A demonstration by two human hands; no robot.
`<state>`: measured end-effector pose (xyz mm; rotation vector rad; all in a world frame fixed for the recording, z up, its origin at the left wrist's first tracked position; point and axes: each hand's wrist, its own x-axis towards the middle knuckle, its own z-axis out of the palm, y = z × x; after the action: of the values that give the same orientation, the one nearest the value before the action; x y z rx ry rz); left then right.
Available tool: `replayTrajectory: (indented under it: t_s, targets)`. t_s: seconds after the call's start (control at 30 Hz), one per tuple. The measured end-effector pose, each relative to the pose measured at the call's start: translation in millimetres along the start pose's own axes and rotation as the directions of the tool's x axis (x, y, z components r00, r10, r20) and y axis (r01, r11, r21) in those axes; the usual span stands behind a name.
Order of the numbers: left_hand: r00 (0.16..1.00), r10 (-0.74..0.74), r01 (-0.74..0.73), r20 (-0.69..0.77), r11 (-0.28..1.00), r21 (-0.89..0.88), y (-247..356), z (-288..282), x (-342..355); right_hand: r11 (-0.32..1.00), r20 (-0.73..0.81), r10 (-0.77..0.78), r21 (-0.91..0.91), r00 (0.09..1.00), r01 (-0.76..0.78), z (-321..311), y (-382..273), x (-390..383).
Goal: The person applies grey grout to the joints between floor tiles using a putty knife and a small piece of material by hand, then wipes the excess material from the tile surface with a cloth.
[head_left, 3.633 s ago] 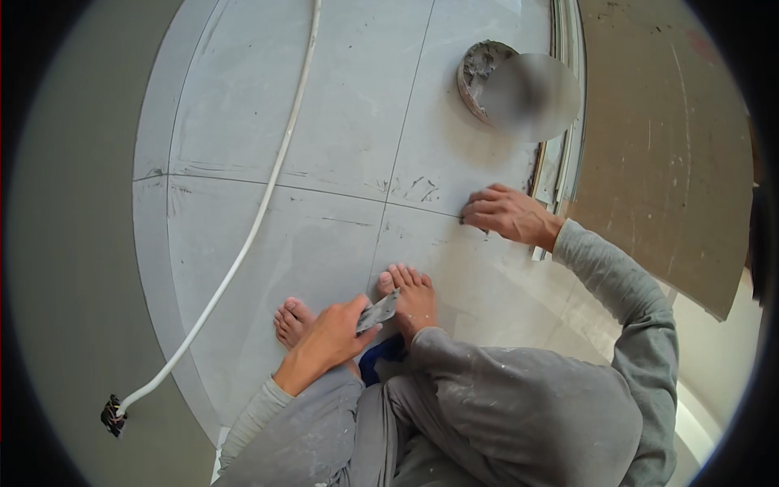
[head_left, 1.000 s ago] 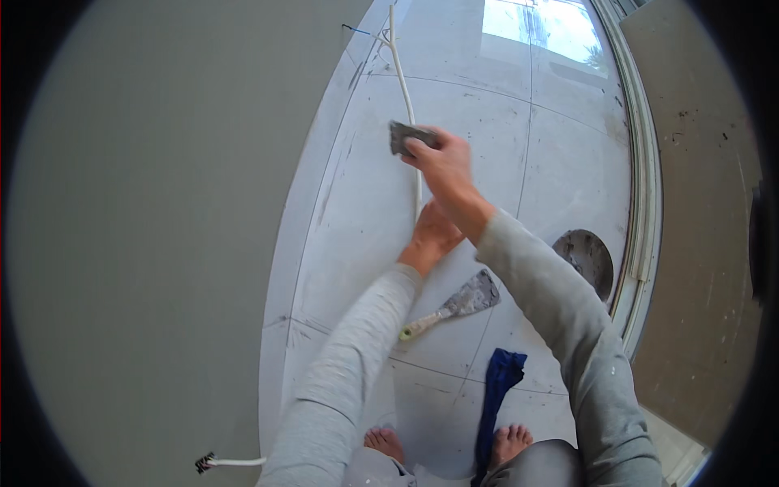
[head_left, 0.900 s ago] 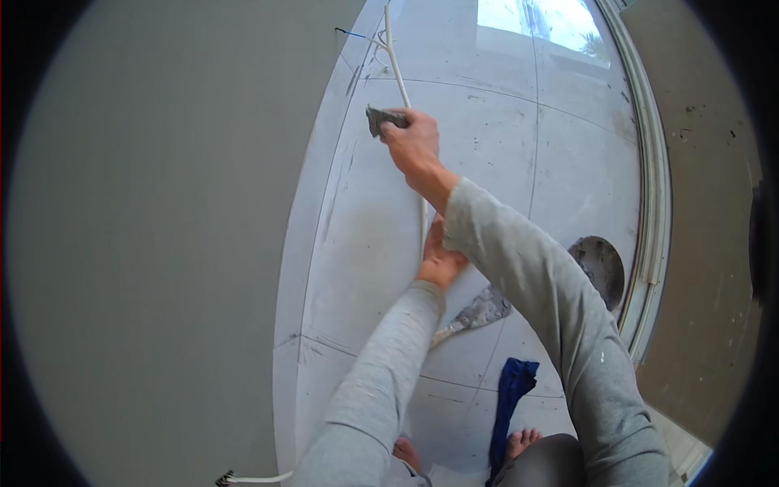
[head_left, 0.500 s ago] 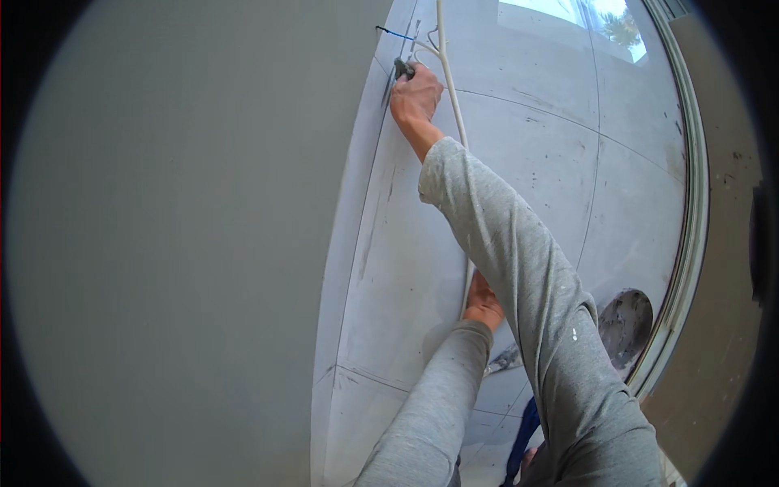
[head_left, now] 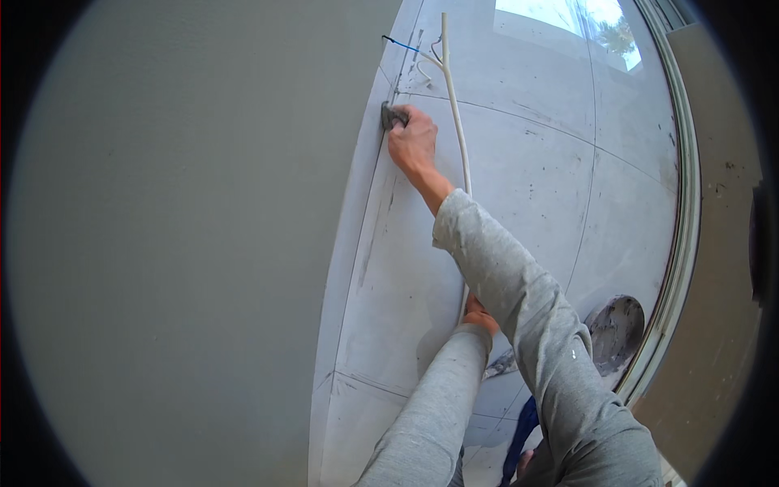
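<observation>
My right hand (head_left: 414, 140) pinches a small dark grey scraper-like piece (head_left: 393, 118), whose exact kind I cannot make out. It presses against the joint between the tiled floor (head_left: 527, 195) and the pale skirting (head_left: 345, 219). Dark grey smears mark the joint beyond the hand. Below my right forearm, my left hand (head_left: 480, 315) is low beside a white cable (head_left: 456, 114); its fingers are hidden. That cable runs up the floor and forks near the top, with a blue wire (head_left: 404, 45) ending in a black tip.
A plain grey-green wall (head_left: 178, 243) fills the left side. To the right, a round container (head_left: 615, 333) smeared with grey paste stands near a metal sliding-door track (head_left: 686, 235). A smeared tool (head_left: 501, 364) lies partly behind my right arm. Something dark blue (head_left: 522, 434) shows below.
My right hand has drawn the grey piece toward me along the joint, away from the cable fork. The left hand has stayed nearly in place.
</observation>
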<state>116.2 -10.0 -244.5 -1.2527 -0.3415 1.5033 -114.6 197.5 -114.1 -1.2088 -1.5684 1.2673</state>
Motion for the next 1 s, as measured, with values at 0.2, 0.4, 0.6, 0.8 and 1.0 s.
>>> replayTrajectory:
  t_s: [0.2,0.4,0.6,0.8,1.0]
  targets:
    - [0.976,0.217,-0.201,0.018,0.864,0.462,-15.6,28.6,-7.7,0.932,0.468,0.214,0.165,0.857,-0.323,-31.5,-11.9,-69.2]
    - [0.806,0.534,-0.251,0.255,-0.083,0.964,-89.6,94.3,-28.7,0.949,0.416,0.137,0.205,0.899,-0.240,-83.7,-18.7,-63.3]
    - [0.856,-0.131,0.053,0.501,-0.940,-0.337,-90.3,98.8,-31.6,0.994,0.352,0.107,-0.061,0.930,-0.092,-107.1,-17.9,-48.0]
    - [0.694,-0.310,0.009,0.650,-0.899,-0.439,-68.4,74.7,-12.5,0.915,0.135,-0.253,-0.287,0.958,0.282,-48.7,-16.8,17.1]
    - [0.664,-0.336,0.014,0.668,-0.887,-0.461,-58.8,68.5,-11.4,0.896,0.130,-0.265,-0.333,0.955,0.294,-8.8,-8.7,56.3]
